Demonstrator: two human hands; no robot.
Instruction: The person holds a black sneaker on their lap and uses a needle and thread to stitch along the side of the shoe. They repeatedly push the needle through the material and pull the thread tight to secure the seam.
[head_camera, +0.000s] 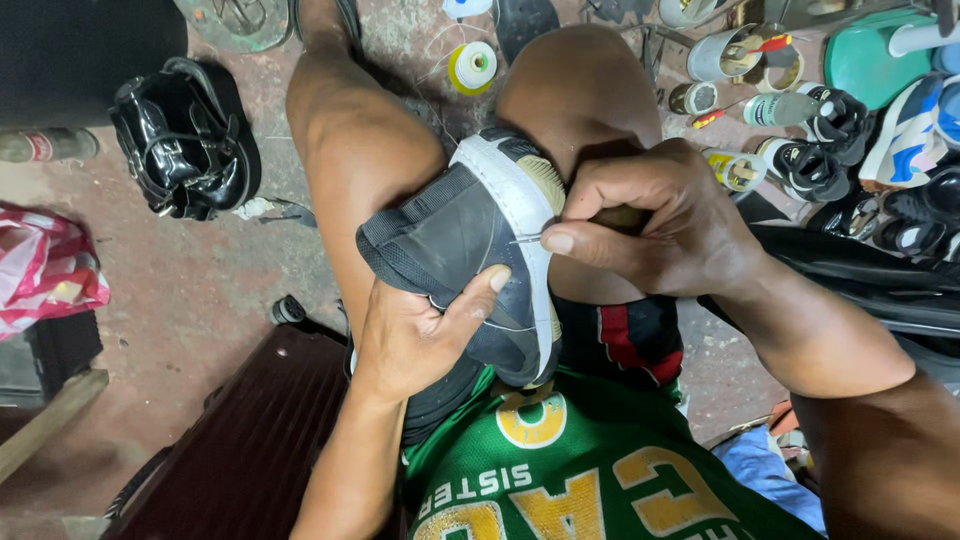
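While the left hand (415, 335) cups the grey sneaker (455, 240) from below, thumb pressed on its side to keep it from twisting, the right hand (655, 225) closes in a fist round a wooden-handled awl (610, 216) whose metal tip meets the white sole edge (520, 200). Both hands are clamped, close together, on shoe and tool. The sneaker sits wedged between the bare knees (575, 90), sole turned to three o'clock, so the seam faces the working hand. At twelve o'clock a spool of thread (473, 66) lies on the floor within reach. At two o'clock stand tins and small bottles (735, 52), with a heap of other shoes (850, 140) at three o'clock. A black shiny bag (185, 140) rests at ten o'clock, a red-and-white plastic bag (45, 265) at nine.
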